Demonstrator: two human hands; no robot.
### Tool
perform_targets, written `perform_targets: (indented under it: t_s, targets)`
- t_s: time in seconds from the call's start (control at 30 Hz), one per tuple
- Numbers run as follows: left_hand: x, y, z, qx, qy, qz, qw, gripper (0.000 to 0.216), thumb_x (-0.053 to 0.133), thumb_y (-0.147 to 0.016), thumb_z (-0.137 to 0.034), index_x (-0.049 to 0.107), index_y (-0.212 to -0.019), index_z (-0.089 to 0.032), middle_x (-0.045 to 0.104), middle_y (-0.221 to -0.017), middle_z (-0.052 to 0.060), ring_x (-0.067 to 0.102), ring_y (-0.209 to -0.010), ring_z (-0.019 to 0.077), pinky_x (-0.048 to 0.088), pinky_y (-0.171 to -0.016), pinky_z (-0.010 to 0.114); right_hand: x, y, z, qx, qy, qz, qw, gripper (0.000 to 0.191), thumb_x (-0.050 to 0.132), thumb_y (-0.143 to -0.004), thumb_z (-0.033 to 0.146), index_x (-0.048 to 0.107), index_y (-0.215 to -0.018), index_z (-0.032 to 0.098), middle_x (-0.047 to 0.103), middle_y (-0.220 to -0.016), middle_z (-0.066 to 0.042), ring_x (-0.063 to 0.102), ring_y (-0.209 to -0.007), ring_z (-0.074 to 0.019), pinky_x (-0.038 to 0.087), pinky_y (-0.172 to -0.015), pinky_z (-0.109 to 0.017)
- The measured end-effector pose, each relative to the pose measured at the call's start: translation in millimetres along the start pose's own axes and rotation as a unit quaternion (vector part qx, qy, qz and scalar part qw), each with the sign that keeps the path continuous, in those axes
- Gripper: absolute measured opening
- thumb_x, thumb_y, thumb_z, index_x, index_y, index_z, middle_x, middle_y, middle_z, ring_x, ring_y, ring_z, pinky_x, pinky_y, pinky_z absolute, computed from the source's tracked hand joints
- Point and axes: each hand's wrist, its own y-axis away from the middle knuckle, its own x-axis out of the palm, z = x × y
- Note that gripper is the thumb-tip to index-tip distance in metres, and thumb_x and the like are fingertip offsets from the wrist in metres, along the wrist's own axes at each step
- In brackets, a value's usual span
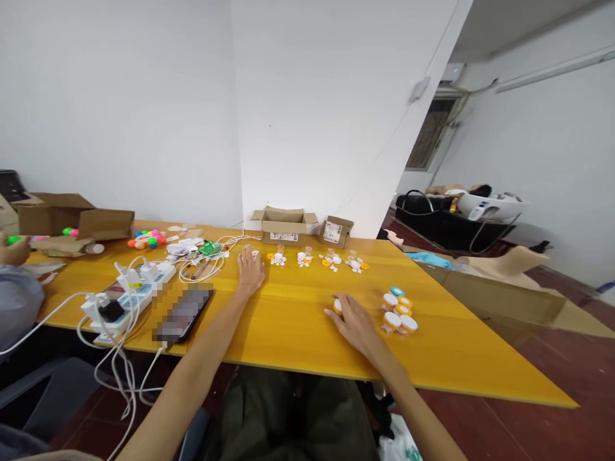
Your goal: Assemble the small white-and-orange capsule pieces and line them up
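Note:
My left hand (250,270) reaches to the back of the table with its fingers stretched out, beside a small white piece at its fingertips. To its right lies a row of small piles: white discs (277,258), orange rings (326,263) and clear little cups (308,251). Nearer the front edge, my right hand (355,322) is curled round a small jar (337,307) with a white and orange lid; its lower part is hidden. Right of that hand stand several similar jars (391,321), mostly orange-rimmed, one with a teal rim (396,291).
Two cardboard boxes (283,228) stand against the wall. On the left are a phone (185,315), a power strip (139,296) with white cables, a green circuit board (210,248) and colourful balls (148,239). Another person's hand (14,251) shows at the far left.

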Motion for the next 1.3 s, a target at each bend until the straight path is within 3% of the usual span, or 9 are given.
perform_targets:
  t_s: [0.2, 0.33, 0.5, 0.6, 0.73, 0.87, 1.0, 1.17, 1.3]
  targets:
    - [-14, 19, -17, 0.027, 0.055, 0.036, 0.997, 0.038, 0.047, -0.09, -0.024, 0.063, -0.124, -0.018, 0.046, -0.151, 0.017, 0.037, -0.143, 0.0358, 0.026, -0.119, 0.054, 12, -11, 11, 0.013, -0.077, 0.035, 0.996, 0.032, 0.048, -0.09, 0.032, 0.048, -0.121, 0.023, 0.065, -0.12, -0.012, 0.065, -0.107, -0.0263, 0.052, -0.092, -0.04]
    - [-25, 32, -33, 0.071, 0.122, 0.084, 0.986, 0.033, 0.048, -0.093, -0.029, 0.063, -0.121, -0.021, 0.06, -0.133, 0.014, 0.053, -0.127, 0.031, 0.039, -0.11, 0.047, 21, -28, 31, 0.045, -0.187, 0.087, 0.978, 0.034, 0.055, -0.086, 0.03, 0.044, -0.118, 0.024, 0.065, -0.116, -0.012, 0.068, -0.09, -0.0234, 0.053, -0.088, -0.041]
    - [-37, 44, -58, 0.1, 0.314, 0.156, 0.931, 0.034, 0.048, -0.094, -0.043, 0.064, -0.118, -0.023, 0.068, -0.11, 0.007, 0.063, -0.096, 0.0205, 0.05, -0.093, 0.034, 40, -57, 60, 0.064, -0.282, 0.084, 0.953, 0.043, 0.063, -0.078, 0.026, 0.038, -0.113, 0.024, 0.063, -0.118, -0.012, 0.067, -0.097, -0.0237, 0.052, -0.091, -0.043]
    - [-40, 45, -65, 0.108, 0.377, 0.171, 0.904, 0.031, 0.057, -0.089, -0.043, 0.068, -0.109, -0.022, 0.07, -0.1, 0.005, 0.063, -0.089, 0.0193, 0.051, -0.087, 0.032, 50, -69, 75, 0.061, -0.341, 0.082, 0.934, 0.043, 0.061, -0.076, 0.025, 0.034, -0.11, 0.025, 0.064, -0.108, -0.008, 0.066, -0.096, -0.0228, 0.052, -0.089, -0.042]
    - [-41, 42, -64, 0.068, 0.433, 0.177, 0.881, 0.029, 0.06, -0.086, -0.046, 0.072, -0.09, -0.02, 0.071, -0.086, 0.004, 0.063, -0.079, 0.0183, 0.051, -0.08, 0.031, 54, -74, 81, 0.085, -0.397, 0.077, 0.911, 0.049, 0.067, -0.073, 0.032, 0.03, -0.106, 0.026, 0.064, -0.09, 0.0, 0.066, -0.083, -0.0213, 0.054, -0.082, -0.04]
    - [-36, 39, -60, 0.016, 0.495, 0.207, 0.843, 0.034, 0.062, -0.084, -0.051, 0.071, -0.09, -0.019, 0.072, -0.082, 0.004, 0.065, -0.076, 0.0181, 0.052, -0.074, 0.03, 52, -73, 78, 0.104, -0.413, 0.066, 0.902, 0.045, 0.066, -0.074, 0.038, 0.032, -0.101, 0.027, 0.061, -0.078, 0.005, 0.064, -0.073, -0.0199, 0.054, -0.075, -0.037]
    - [-31, 37, -57, -0.019, 0.518, 0.218, 0.827, 0.037, 0.065, -0.082, -0.05, 0.07, -0.102, -0.02, 0.073, -0.089, 0.004, 0.066, -0.082, 0.0193, 0.053, -0.075, 0.03, 52, -72, 75, 0.115, -0.396, 0.045, 0.91, 0.039, 0.066, -0.076, 0.036, 0.037, -0.101, 0.027, 0.065, -0.08, 0.003, 0.065, -0.074, -0.0193, 0.054, -0.073, -0.036]
    - [-29, 39, -55, -0.008, 0.528, 0.239, 0.815, 0.036, 0.067, -0.081, -0.05, 0.071, -0.101, -0.02, 0.074, -0.092, 0.005, 0.067, -0.084, 0.0195, 0.054, -0.077, 0.031, 53, -71, 74, 0.112, -0.358, 0.033, 0.926, 0.03, 0.064, -0.078, 0.031, 0.046, -0.102, 0.026, 0.069, -0.087, -0.001, 0.067, -0.079, -0.0202, 0.054, -0.076, -0.036]
    - [-30, 39, -57, -0.004, 0.545, 0.222, 0.808, 0.035, 0.072, -0.077, -0.048, 0.07, -0.097, -0.019, 0.073, -0.087, 0.005, 0.067, -0.079, 0.0183, 0.054, -0.075, 0.03, 53, -70, 76, 0.098, -0.34, 0.033, 0.935, 0.028, 0.066, -0.078, 0.029, 0.051, -0.101, 0.025, 0.07, -0.094, -0.002, 0.067, -0.086, -0.0205, 0.054, -0.081, -0.037]
